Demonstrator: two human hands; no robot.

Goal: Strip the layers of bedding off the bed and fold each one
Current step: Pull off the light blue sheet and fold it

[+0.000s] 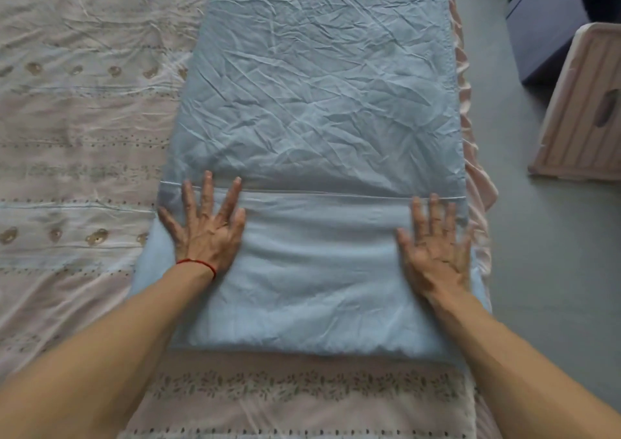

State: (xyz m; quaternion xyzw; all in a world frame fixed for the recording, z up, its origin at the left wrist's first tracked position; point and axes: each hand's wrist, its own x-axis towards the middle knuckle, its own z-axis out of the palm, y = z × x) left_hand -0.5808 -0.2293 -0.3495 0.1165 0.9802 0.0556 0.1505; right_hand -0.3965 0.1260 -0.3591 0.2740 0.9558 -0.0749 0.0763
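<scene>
- Your left hand [206, 227] lay flat on the folded-over end of the pale blue sheet [316, 102], fingers spread wide and straight, palm down, gripping nothing; its fingertips reached just past the stitched hem [319, 194] that ran across the fold.
- You wore a thin red string [198, 263] round that left wrist, and your bare forearm came in from the lower left corner.
- To the left of your hand, the cream bedcover [77, 112] with its rows of embroidered dots and small motifs was spread over the bed, wrinkled, and it showed again below the blue fold with a leafy band across it.
- Between your hands, the blue sheet sat as a long narrow strip running away from you along the right side of the bed, its near end doubled back into a smoother, thicker layer over the creased upper part.
- Your right hand [435, 253] pressed down flat on the right end of that same fold, fingers straight and a little apart, holding nothing, slightly blurred.
- Just right of it, a pink ruffled edge [475, 183] hung along the bedside.
- Further right, on the grey floor [537, 270], you had a pale slatted stool [581, 109] and, behind it, a dark blue box [541, 32].
</scene>
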